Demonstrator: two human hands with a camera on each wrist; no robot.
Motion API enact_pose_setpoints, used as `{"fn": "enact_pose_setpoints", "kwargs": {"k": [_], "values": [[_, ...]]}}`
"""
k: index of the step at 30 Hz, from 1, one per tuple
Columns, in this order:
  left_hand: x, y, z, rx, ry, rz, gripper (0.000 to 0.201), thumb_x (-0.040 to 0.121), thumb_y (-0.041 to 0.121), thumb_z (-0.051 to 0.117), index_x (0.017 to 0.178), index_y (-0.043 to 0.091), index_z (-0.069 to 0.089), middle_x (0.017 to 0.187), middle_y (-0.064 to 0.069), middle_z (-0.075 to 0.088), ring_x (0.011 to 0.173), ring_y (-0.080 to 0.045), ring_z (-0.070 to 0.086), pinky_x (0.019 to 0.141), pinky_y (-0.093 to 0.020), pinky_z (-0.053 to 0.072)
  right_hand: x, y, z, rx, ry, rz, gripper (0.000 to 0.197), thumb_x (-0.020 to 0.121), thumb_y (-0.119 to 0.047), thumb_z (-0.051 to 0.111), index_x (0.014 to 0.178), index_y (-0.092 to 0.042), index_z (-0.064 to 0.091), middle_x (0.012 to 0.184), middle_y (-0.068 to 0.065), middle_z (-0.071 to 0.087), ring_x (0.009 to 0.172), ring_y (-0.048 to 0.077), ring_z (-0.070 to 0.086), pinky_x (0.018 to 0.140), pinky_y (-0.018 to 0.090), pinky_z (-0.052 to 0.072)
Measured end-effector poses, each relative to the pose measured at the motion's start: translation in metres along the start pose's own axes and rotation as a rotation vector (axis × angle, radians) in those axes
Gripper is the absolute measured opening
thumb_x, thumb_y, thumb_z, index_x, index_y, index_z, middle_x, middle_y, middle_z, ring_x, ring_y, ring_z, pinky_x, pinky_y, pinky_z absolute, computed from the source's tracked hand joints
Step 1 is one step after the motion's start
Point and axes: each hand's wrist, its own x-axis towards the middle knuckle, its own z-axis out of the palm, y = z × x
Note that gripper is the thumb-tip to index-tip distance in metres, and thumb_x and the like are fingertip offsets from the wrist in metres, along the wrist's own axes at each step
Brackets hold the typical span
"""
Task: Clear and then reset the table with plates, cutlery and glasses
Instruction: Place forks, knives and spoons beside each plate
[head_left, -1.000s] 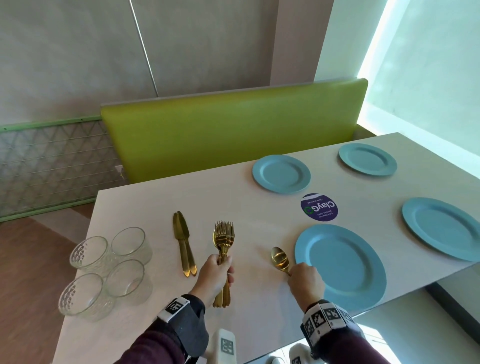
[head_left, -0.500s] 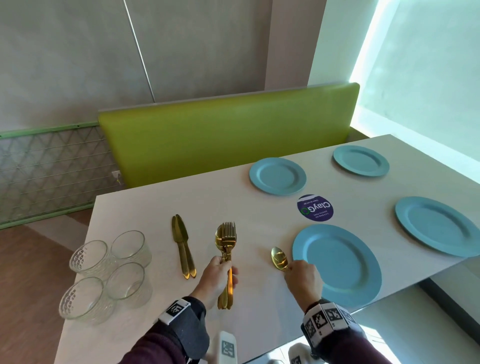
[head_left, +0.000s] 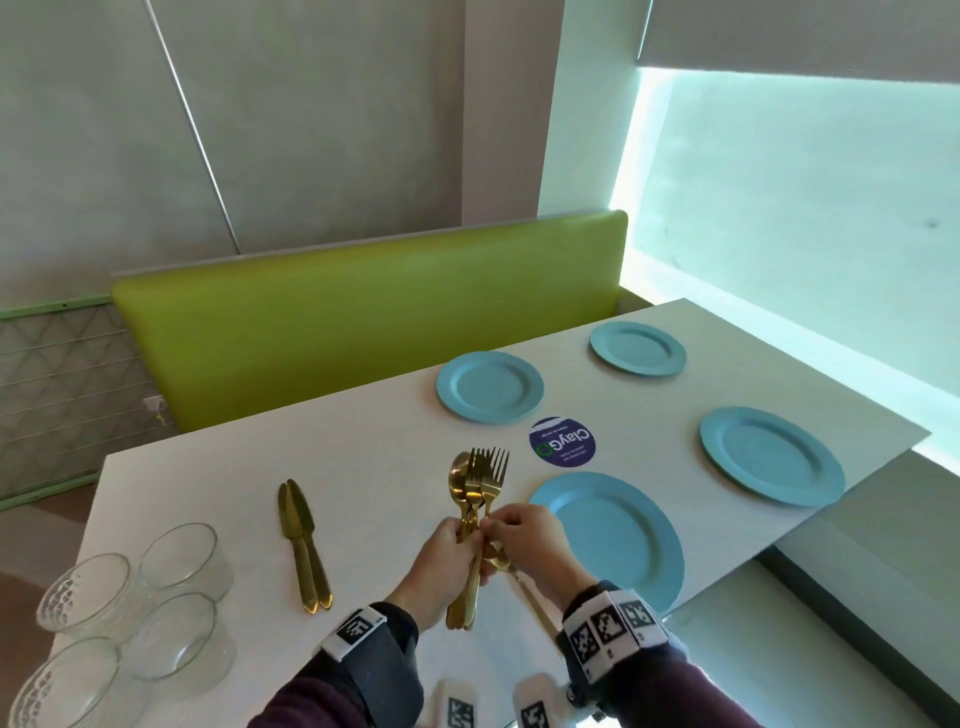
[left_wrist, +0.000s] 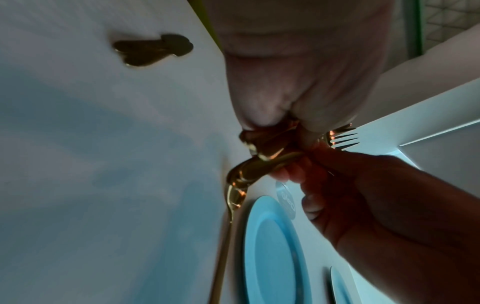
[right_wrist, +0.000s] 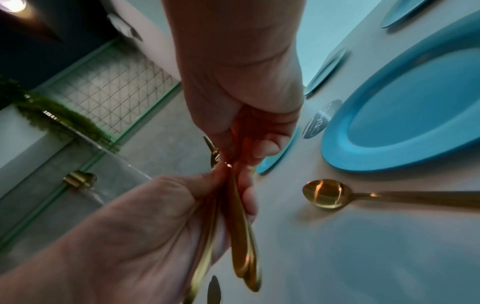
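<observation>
your left hand (head_left: 445, 558) has its grip wrapped round the cutlery bunch (head_left: 475, 499) above the tabletop (head_left: 363, 467) while your right hand (head_left: 524, 535) pinches one piece free, probably to join the spoon (right_wrist: 324, 193) by the plate (head_left: 618, 535)

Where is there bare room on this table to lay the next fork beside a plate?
Bare table lies between the knives and the near plate, and beyond the knives toward the bench. Crowded: the near left corner with four glasses, and beside the near plate, where a spoon lies under both hands.
</observation>
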Motion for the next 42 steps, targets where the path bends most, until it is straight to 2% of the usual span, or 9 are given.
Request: {"fn": "enact_pose_setpoints", "kwargs": {"k": [4, 7, 13, 17, 20, 22, 25, 28, 42], "values": [[0.019, 0.015, 0.015, 0.066, 0.049, -0.001, 0.018, 0.100, 0.017, 0.036, 0.104, 0.007, 0.050, 0.089, -0.010, 0.067, 0.070, -0.019, 0.062, 0.058, -0.024, 0.051, 0.026, 0.006, -0.038, 0.186, 0.053, 0.011, 0.025, 0.091, -0.010, 0.052, 0.068, -0.018, 0.058, 0.067, -0.001, 0.063, 0.050, 0.012, 0.051, 0.043, 0.020, 0.040], [0.041, 0.024, 0.026, 0.021, 0.112, -0.026, 0.015, 0.100, 0.015, 0.036, 0.102, 0.006, 0.049, 0.089, -0.009, 0.062, 0.066, -0.015, 0.058, 0.056, -0.022, 0.051, 0.055, 0.018, -0.081, 0.170, 0.084, 0.014, 0.025, 0.091, -0.009, 0.052, 0.067, -0.016, 0.057, 0.069, 0.001, 0.062, 0.048, 0.013, 0.048, 0.043, 0.023, 0.038], [0.090, 0.036, 0.061, 0.012, 0.192, -0.040, 0.014, 0.097, 0.012, 0.042, 0.084, 0.009, 0.047, 0.076, -0.006, 0.057, 0.059, -0.015, 0.050, 0.054, -0.024, 0.044, 0.108, 0.074, -0.173, -0.124, 0.098, 0.124, 0.029, 0.085, -0.005, 0.056, 0.058, -0.017, 0.055, 0.058, 0.004, 0.053, 0.046, 0.015, 0.044, 0.042, 0.020, 0.037], [0.113, 0.035, 0.084, 0.016, 0.202, -0.076, 0.012, 0.095, 0.011, 0.045, 0.085, 0.010, 0.049, 0.077, -0.006, 0.058, 0.061, -0.016, 0.052, 0.056, -0.025, 0.043, 0.132, 0.116, -0.210, -0.337, 0.065, 0.237, 0.033, 0.082, -0.005, 0.055, 0.051, -0.016, 0.054, 0.047, 0.001, 0.049, 0.043, 0.017, 0.044, 0.045, 0.024, 0.038], [0.124, 0.035, 0.100, 0.000, 0.213, -0.099, 0.013, 0.096, 0.013, 0.041, 0.088, 0.007, 0.050, 0.078, -0.008, 0.057, 0.062, -0.016, 0.052, 0.054, -0.025, 0.042, 0.141, 0.132, -0.217, -0.493, -0.005, 0.275, 0.028, 0.082, -0.008, 0.054, 0.056, -0.015, 0.056, 0.053, 0.001, 0.053, 0.049, 0.018, 0.049, 0.047, 0.025, 0.042], [0.130, 0.035, 0.108, -0.042, 0.218, -0.117, 0.016, 0.097, 0.012, 0.038, 0.086, 0.009, 0.049, 0.080, -0.009, 0.058, 0.063, -0.016, 0.053, 0.054, -0.025, 0.042, 0.146, 0.140, -0.217, -0.573, -0.033, 0.276, 0.019, 0.083, -0.010, 0.053, 0.065, -0.013, 0.058, 0.065, 0.006, 0.057, 0.059, 0.022, 0.051, 0.056, 0.026, 0.047], [0.135, 0.035, 0.120, -0.058, 0.235, -0.140, 0.016, 0.097, 0.010, 0.037, 0.086, 0.010, 0.049, 0.080, -0.009, 0.059, 0.063, -0.017, 0.054, 0.054, -0.025, 0.044, 0.154, 0.151, -0.215, -0.559, -0.049, 0.272, 0.017, 0.083, -0.012, 0.055, 0.070, -0.011, 0.066, 0.076, 0.009, 0.066, 0.066, 0.020, 0.057, 0.058, 0.020, 0.050], [0.137, 0.035, 0.130, -0.050, 0.237, -0.144, 0.013, 0.097, 0.010, 0.038, 0.092, 0.008, 0.050, 0.080, -0.007, 0.060, 0.063, -0.016, 0.055, 0.055, -0.024, 0.046, 0.158, 0.156, -0.211, -0.603, -0.039, 0.239, 0.022, 0.080, -0.014, 0.057, 0.090, -0.007, 0.075, 0.095, 0.011, 0.074, 0.087, 0.023, 0.069, 0.074, 0.025, 0.053], [0.137, 0.050, 0.165, -0.118, 0.195, -0.120, 0.013, 0.098, 0.007, 0.038, 0.095, 0.007, 0.051, 0.080, -0.009, 0.060, 0.063, -0.017, 0.057, 0.058, -0.025, 0.049, 0.156, 0.135, -0.219, -0.620, 0.006, 0.045, 0.025, 0.083, -0.016, 0.053, 0.092, -0.007, 0.074, 0.100, 0.010, 0.073, 0.094, 0.025, 0.066, 0.077, 0.029, 0.051]]}}
